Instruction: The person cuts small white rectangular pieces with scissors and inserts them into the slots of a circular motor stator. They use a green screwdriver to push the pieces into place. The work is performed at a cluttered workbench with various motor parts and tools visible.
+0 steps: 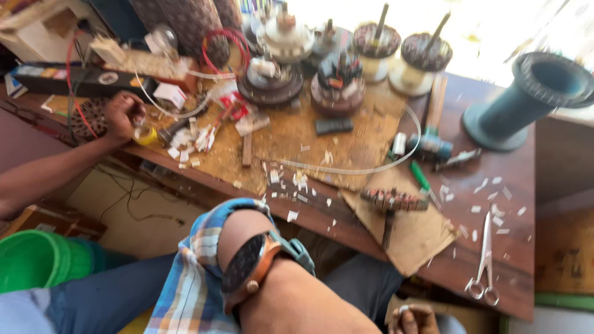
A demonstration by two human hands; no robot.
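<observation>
My left hand [122, 114] reaches out to the far left edge of the wooden workbench [513, 185]. Its fingers are curled beside a small yellow tape roll [146, 135], and blur hides whether they grip it. A forearm with a dark wristwatch [250, 272] and a rolled plaid sleeve [189, 278] fills the foreground. My right hand [411, 318] is at the bottom edge, below the bench, with its fingertips pinched on a small pale piece. A long white strip [346, 170] curves across the cardboard [396, 235] on the bench.
Several wound motor coils and rotors [337, 83] crowd the back of the bench, next to a teal flanged pipe [532, 93]. Scissors [484, 266] lie at the right front, with a green-handled screwdriver [421, 176] and paper scraps nearby. A green bucket [34, 256] stands at lower left.
</observation>
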